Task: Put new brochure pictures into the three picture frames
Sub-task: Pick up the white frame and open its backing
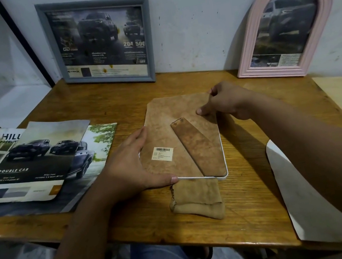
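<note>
Centrally on the wooden bench [257, 205] a white-rimmed picture frame [184, 140] is laid face down, so that its brown backing board and the hinged stand leg [198, 145] are turned up for access. A barcode sticker [162, 153] is seen on the backing. The frame is steadied by the left hand [131, 169], whose fingers are spread fairly straight along the left edge while the thumb is pressed at the near rim; nothing is clasped by it. The far right corner of the backing is pinched by the right hand [226, 103], thumb and forefinger closed on the board's edge, apparently so that it can be lifted out or seated; which of the two is meant cannot be told.

Just below the frame's near edge a small tan cloth pouch [197, 202] is lying, touching or nearly touching the rim. To the left, several truck brochures [33, 166] are fanned out within reach, presumably kept as the supply of new pictures. At the right a white sheet [308, 197] with a curved edge is hanging over the bench edge; it may be a cut-off or a removed insert.

Against the wall two further frames are propped upright: a grey rectangular frame [98, 42] and a pink arched frame [284, 26], each already showing a truck picture. By that judgement, the face-down frame is the last one in hand.
</note>
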